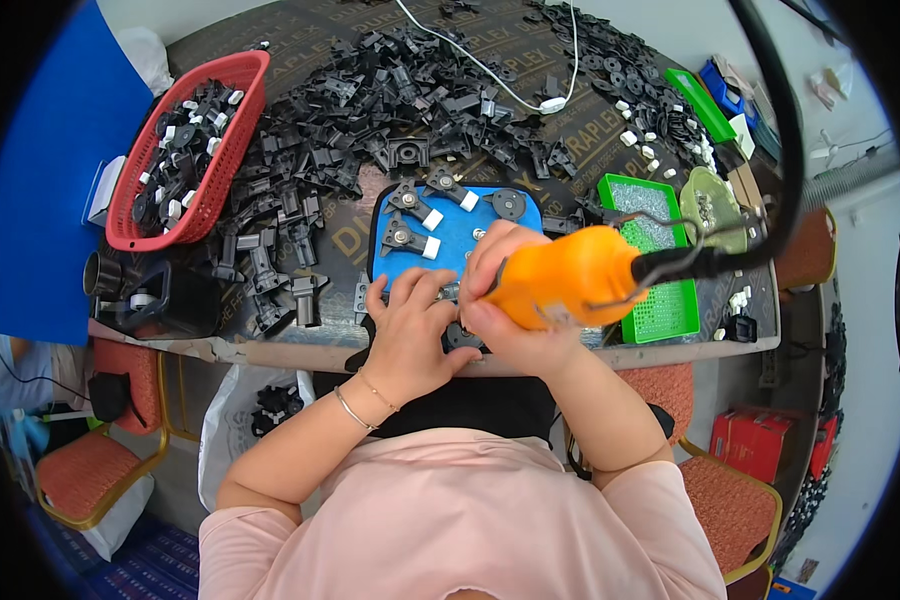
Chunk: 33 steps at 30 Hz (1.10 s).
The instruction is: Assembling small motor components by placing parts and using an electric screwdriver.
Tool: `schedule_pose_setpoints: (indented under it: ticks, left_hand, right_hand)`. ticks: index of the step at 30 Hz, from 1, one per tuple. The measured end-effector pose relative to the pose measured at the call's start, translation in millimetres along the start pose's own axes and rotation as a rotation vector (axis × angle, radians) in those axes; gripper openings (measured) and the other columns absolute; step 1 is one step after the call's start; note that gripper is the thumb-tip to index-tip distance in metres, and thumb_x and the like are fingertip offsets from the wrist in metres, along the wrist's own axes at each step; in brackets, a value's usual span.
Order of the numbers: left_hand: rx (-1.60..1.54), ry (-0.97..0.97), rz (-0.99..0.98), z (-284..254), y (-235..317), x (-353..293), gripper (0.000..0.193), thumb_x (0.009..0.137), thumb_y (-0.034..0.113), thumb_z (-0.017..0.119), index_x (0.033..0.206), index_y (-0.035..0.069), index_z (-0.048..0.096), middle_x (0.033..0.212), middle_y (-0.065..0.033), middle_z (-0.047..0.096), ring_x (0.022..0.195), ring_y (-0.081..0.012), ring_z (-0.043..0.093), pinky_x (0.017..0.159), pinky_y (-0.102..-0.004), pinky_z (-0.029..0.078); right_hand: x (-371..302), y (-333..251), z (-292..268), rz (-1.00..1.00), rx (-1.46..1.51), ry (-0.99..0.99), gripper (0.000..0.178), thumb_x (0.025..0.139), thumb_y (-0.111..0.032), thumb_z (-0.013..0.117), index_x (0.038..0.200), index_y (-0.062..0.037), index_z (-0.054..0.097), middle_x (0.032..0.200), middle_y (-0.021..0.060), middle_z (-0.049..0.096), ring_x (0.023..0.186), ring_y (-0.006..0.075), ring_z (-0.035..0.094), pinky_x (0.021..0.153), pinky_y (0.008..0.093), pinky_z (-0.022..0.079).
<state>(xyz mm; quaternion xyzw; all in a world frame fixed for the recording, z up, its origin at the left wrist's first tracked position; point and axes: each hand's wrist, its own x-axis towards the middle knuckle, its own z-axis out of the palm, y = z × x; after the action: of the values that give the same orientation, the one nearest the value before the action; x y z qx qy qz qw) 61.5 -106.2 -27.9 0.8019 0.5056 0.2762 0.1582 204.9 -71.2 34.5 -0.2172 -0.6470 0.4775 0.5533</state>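
An orange electric screwdriver (570,278) is gripped in my right hand (518,310), held tilted over a blue mat (456,245); its tip is hidden behind my fingers. My left hand (410,325) curls beside it, thumb and fingers around a black plastic part (458,338) at the mat's near edge. Much of that part is covered by my hands. Farther up the mat lie several black pieces with white tips, one of them a black lever-like piece (408,240). A round black disc (508,204) rests at the mat's far right.
A red basket (240,150) of black and white parts stands at the left. Black brackets (370,100) are heaped across the table's far side. Right of the screwdriver are a green tray (685,300) of small metal pieces and a yellowish bowl (735,210). A black cable (785,130) hangs down there.
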Motion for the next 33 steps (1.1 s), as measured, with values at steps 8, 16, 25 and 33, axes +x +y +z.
schedule_pose_setpoints:
  ticks: [8, 16, 25, 33]
  left_hand:
    - [-0.028, -0.035, -0.011, -7.3, 7.4, 3.7, 0.039, 0.056, 0.028, 0.083, 0.088, 0.011, 0.068, 0.126, -0.0058, 0.049, 0.123, -0.027, 0.037, 0.101, -0.0555, 0.016]
    - [0.048, -0.015, 0.04, 3.9, 8.1, 10.5, 0.034, 0.057, 0.029, 0.08, 0.084, 0.013, 0.067, 0.132, -0.0073, 0.047, 0.126, -0.0299, 0.037, 0.105, -0.0541, 0.011]
    - [0.065, -0.067, 0.048, 6.5, 9.6, 9.9, 0.037, 0.057, 0.031, 0.08, 0.086, 0.012, 0.067, 0.135, -0.0098, 0.045, 0.128, -0.0312, 0.034, 0.107, -0.0525, 0.01]
    - [0.205, -0.063, 0.074, 4.3, 18.0, 2.6, 0.045, 0.062, 0.034, 0.078, 0.099, 0.012, 0.067, 0.135, -0.0111, 0.043, 0.13, -0.032, 0.031, 0.105, -0.0567, 0.008]
  right_hand:
    - [-5.5, -4.5, -35.9, -0.007, 0.368, -0.028, 0.026, 0.071, 0.002, 0.069, 0.091, -0.0032, 0.053, 0.09, 0.0093, 0.05, 0.07, 0.0174, 0.057, 0.065, 0.0297, 0.049]
    - [-13.5, -8.9, -31.2, -0.027, 0.15, 0.091, 0.027, 0.067, 0.002, 0.072, 0.09, -0.0042, 0.059, 0.091, 0.0075, 0.054, 0.084, 0.0159, 0.054, 0.072, 0.0279, 0.046]
    - [6.2, -25.3, -50.7, 0.05, 0.31, -0.021, 0.044, 0.069, -0.003, 0.077, 0.106, -0.0041, 0.055, 0.104, 0.0054, 0.062, 0.087, 0.012, 0.061, 0.075, 0.0283, 0.052]
    - [-29.0, -55.5, -140.9, -0.318, -0.142, 0.78, 0.037, 0.074, 0.002, 0.069, 0.107, -0.0022, 0.052, 0.088, 0.0055, 0.056, 0.073, 0.0132, 0.056, 0.064, 0.0263, 0.049]
